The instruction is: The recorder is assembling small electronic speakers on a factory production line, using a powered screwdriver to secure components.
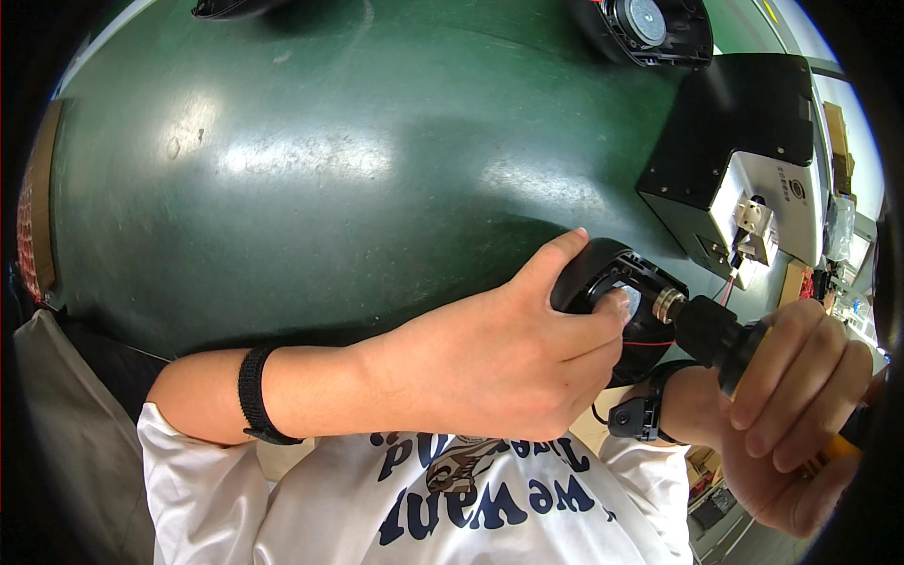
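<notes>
My left hand (541, 353) grips a black plastic speaker housing (603, 264) and steadies it by the table's near right side. A silvery speaker disc (629, 299) shows inside it, partly behind my fingers, and a red wire (650, 343) runs along the lower side. Wrapped in my right hand (800, 405) is a black and yellow power screwdriver (711, 331), held roughly level. Its metal-collared tip (669, 303) points left and meets the housing's right edge. Whether a screw sits at the tip is hidden.
A black and silver box-shaped machine (734, 122), apparently a screw feeder, stands to the right. Another black speaker housing (692, 38) lies at the far right of the green table (282, 235), and a dark part (231, 8) at the far left. Cardboard (42, 198) borders the left edge.
</notes>
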A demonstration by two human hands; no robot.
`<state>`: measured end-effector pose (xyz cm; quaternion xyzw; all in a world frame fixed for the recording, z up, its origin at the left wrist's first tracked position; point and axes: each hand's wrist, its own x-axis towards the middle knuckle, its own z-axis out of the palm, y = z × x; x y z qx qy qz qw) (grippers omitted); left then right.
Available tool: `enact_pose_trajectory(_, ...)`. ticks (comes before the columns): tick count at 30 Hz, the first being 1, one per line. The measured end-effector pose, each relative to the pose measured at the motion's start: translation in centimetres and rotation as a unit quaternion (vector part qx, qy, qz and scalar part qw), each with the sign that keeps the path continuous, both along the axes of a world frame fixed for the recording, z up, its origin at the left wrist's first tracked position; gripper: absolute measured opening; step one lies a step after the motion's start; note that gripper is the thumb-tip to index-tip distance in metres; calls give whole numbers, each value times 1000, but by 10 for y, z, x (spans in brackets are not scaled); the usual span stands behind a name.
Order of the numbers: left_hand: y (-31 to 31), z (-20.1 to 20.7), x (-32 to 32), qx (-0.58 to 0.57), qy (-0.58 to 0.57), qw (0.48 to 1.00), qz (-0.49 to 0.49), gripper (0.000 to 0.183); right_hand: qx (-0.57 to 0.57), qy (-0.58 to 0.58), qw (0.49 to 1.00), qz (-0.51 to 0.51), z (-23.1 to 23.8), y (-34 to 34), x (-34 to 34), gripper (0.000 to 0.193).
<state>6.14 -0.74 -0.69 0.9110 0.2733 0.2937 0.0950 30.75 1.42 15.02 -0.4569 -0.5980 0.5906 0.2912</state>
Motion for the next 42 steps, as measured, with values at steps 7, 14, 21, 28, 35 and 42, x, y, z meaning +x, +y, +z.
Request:
enact_pose_trajectory(7, -2, -2, -3, -14, 4, 1000, -3, 21, -7, -27, 999, -44, 2, -7, 0, 21)
enact_pose_trajectory(14, -2, -6, 0, 27, -29, 999, 9, 20, 168, 72, 981, -60, -22, -5, 10, 26)
enact_pose_trajectory(21, -2, -7, 2, 25, -26, 999, 2, 19, 127, 89, 988, 16, -17, 4, 12, 34)
enact_pose_trajectory(28, -3, -5, 0, 21, -26, 999, 7, 19, 184, 16, 983, -6, -20, -5, 13, 36)
enact_pose_trajectory(35, -3, -6, 3, 23, -33, 999, 8, 20, 200, 4, 980, 20, -28, 8, -13, 41)
enact_pose_trajectory(42, -3, -5, 7, 20, -33, 999, 12, 21, 188, 76, 975, 90, -34, 20, -40, 22)
